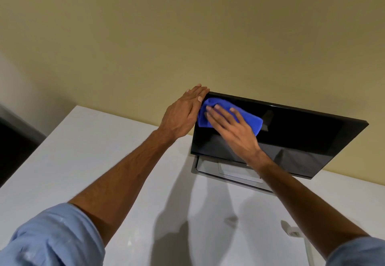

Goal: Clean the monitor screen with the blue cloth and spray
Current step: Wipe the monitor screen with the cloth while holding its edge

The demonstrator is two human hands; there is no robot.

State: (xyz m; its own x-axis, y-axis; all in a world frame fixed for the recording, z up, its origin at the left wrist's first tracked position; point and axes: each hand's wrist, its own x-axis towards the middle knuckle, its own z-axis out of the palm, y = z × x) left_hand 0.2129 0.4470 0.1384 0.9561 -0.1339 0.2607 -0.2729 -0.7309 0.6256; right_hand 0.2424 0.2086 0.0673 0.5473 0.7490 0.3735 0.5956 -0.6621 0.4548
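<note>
A black monitor (302, 138) stands on a white table (104, 161) against the wall, its screen dark and glossy. A blue cloth (248, 118) lies bunched against the screen's upper left area. My right hand (231, 128) presses flat on the cloth with fingers spread. My left hand (183, 116) grips the monitor's top left corner, fingers curled over the top edge. A white spray nozzle (291, 229) shows at the lower right, partly hidden by my right forearm.
The monitor's silver stand base (229, 174) rests on the table below the screen. A beige wall (187, 36) rises behind. A dark object (14, 140) sits beyond the table's left edge.
</note>
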